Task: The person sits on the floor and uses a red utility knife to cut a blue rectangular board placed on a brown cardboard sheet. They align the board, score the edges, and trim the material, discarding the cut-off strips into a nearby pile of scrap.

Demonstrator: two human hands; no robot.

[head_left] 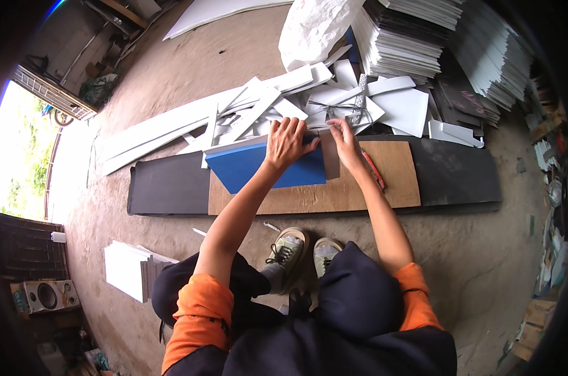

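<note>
My left hand is closed over the top edge of a blue board with a white edge, its thumb on the near side. The board stands tilted on a wooden plank. At the board's right end, a grey-brown flat piece shows between my hands. My right hand is at the upper corner of that piece, fingers curled together; what they pinch is too small to make out. A slim red tool, much like a utility knife, lies on the plank beside my right forearm.
Beneath the plank lies a long black sheet. Beyond it are a heap of white offcut strips, a white bag and stacked white sheets. A small stack of white boards stands left of my feet.
</note>
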